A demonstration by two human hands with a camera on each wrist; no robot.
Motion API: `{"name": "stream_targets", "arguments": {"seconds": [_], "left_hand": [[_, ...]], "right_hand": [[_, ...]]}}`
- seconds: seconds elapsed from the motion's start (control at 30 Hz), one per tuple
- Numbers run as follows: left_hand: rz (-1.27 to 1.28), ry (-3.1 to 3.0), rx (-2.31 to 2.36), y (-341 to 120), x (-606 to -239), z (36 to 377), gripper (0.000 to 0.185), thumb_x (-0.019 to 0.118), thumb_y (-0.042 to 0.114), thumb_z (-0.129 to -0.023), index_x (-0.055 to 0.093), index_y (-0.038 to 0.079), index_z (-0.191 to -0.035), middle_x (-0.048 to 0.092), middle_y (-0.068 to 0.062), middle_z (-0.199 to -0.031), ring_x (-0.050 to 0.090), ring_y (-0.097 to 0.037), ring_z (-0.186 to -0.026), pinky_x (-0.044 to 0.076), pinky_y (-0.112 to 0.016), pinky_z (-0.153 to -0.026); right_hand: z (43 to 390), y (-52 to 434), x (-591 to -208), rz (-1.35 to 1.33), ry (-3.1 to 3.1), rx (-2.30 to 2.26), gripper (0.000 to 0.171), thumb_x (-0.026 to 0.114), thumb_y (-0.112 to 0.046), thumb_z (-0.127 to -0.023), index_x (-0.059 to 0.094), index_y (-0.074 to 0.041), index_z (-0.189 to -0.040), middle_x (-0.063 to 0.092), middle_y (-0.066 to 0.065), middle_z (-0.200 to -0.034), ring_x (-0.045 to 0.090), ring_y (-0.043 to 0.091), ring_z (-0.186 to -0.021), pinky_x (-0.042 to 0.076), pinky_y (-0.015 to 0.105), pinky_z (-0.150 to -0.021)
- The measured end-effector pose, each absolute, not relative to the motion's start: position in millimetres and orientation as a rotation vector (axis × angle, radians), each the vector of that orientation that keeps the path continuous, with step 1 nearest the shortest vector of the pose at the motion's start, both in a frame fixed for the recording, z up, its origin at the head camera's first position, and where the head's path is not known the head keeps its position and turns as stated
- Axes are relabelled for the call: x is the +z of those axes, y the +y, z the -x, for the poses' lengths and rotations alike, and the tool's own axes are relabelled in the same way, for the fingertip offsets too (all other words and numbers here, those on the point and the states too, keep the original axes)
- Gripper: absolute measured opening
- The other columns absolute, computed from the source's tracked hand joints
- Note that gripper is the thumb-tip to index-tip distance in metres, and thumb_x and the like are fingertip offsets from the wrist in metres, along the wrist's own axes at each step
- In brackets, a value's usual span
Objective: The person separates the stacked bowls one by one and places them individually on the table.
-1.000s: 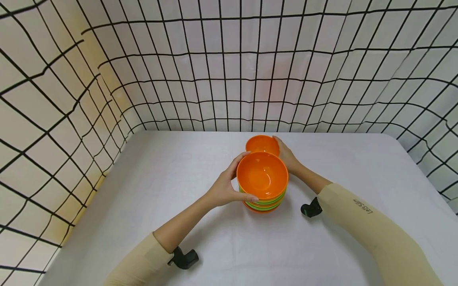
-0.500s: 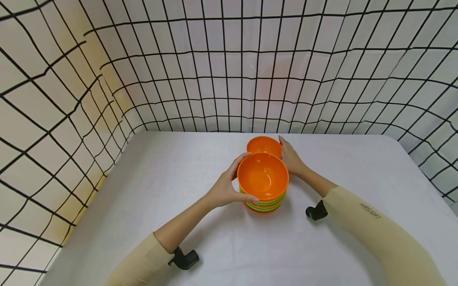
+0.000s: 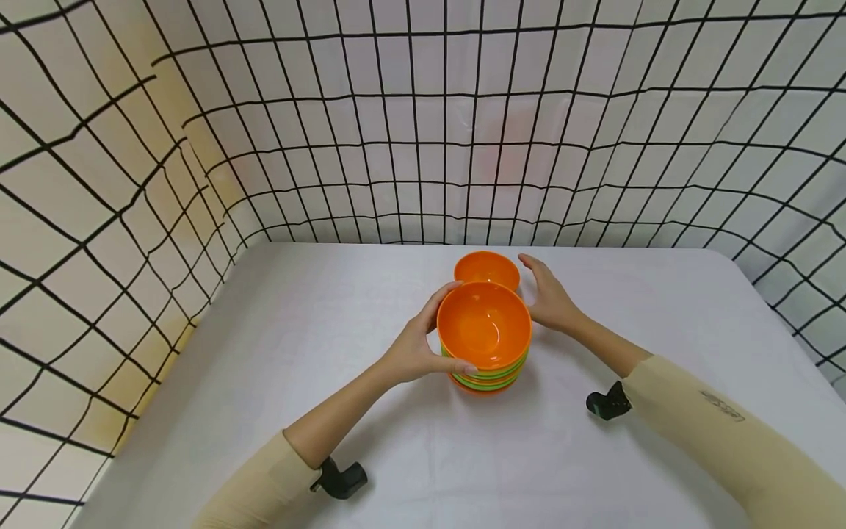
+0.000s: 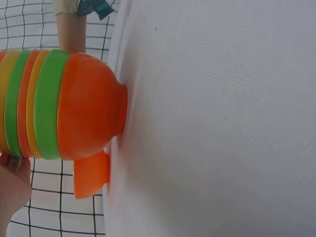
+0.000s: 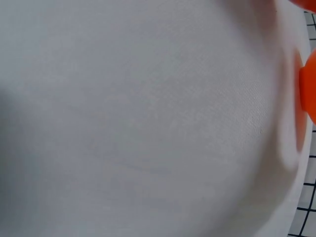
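Note:
A stack of bowls in orange, green and yellow stands on the white table, an orange one on top. My left hand grips the stack from the left, its thumb along the near side and fingers round the far side. In the left wrist view, the stack's coloured bands show above fingers at the lower left. Just behind the stack, a single orange bowl sits on the table, partly hidden by it. To the right of this bowl, my right hand holds nothing, thumb and fingers spread apart.
The white tabletop carries both the stack and the single bowl. A black grid net over white sheeting closes off the back and sides. Black wrist cameras stick out from both beige sleeves.
My right hand has drawn away from the rear bowl to the right and slightly toward me, its fingers leaving the rim. The left hand and the stack have kept their place.

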State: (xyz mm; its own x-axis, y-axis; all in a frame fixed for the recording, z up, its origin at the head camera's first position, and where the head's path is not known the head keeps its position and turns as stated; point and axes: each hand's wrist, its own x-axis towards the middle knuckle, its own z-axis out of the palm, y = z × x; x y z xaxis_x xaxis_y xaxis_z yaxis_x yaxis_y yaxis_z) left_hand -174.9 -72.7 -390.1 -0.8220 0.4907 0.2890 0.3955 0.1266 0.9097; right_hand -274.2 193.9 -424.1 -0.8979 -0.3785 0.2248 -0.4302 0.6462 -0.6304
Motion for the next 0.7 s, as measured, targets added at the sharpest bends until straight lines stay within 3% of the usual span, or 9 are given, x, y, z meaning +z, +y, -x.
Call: {"name": "stream_targets", "arguments": {"seconds": [0.23, 0.4, 0.57, 0.7], "left_hand": [[-0.902, 2.299, 1.813, -71.3, -390.6, 174.8, 0.104, 0.086, 0.019, -0.063, 0.023, 0.030, -0.145, 0.039, 0.011, -0.141, 0.042, -0.011, -0.127, 0.033, -0.039, -0.108], [-0.905, 2.291, 1.825, -71.4, -391.2, 174.8, 0.102, 0.086, 0.023, -0.064, 0.023, 0.030, -0.145, 0.038, 0.013, -0.141, 0.041, -0.010, -0.127, 0.033, -0.038, -0.108], [-0.910, 2.290, 1.822, -71.9, -391.6, 175.0, 0.101, 0.085, 0.026, -0.065, 0.023, 0.030, -0.144, 0.038, 0.012, -0.141, 0.041, -0.011, -0.127, 0.034, -0.040, -0.108], [-0.901, 2.293, 1.809, -72.4, -390.0, 174.7, 0.102, 0.085, 0.025, -0.064, 0.022, 0.031, -0.144, 0.038, 0.010, -0.142, 0.040, -0.012, -0.128, 0.033, -0.040, -0.108]], "right_hand": [[266.8, 199.4, -419.5, -0.649, -2.701, 1.266, 0.080, 0.074, -0.016, -0.076, 0.030, 0.000, -0.141, 0.032, 0.019, -0.144, 0.030, 0.036, -0.132, 0.026, 0.056, -0.108], [260.8, 199.7, -415.8, -0.679, -2.629, 1.438, 0.071, 0.071, -0.010, -0.080, 0.034, 0.002, -0.139, 0.036, 0.020, -0.142, 0.031, 0.034, -0.132, 0.025, 0.049, -0.110], [251.5, 198.0, -410.0, -0.704, -2.595, 1.603, 0.062, 0.065, -0.011, -0.086, 0.035, 0.000, -0.139, 0.037, 0.019, -0.142, 0.032, 0.031, -0.132, 0.026, 0.045, -0.109], [242.8, 194.4, -403.7, -0.706, -2.555, 1.756, 0.051, 0.056, -0.010, -0.092, 0.037, 0.002, -0.137, 0.039, 0.020, -0.140, 0.035, 0.032, -0.131, 0.031, 0.033, -0.108]]}}
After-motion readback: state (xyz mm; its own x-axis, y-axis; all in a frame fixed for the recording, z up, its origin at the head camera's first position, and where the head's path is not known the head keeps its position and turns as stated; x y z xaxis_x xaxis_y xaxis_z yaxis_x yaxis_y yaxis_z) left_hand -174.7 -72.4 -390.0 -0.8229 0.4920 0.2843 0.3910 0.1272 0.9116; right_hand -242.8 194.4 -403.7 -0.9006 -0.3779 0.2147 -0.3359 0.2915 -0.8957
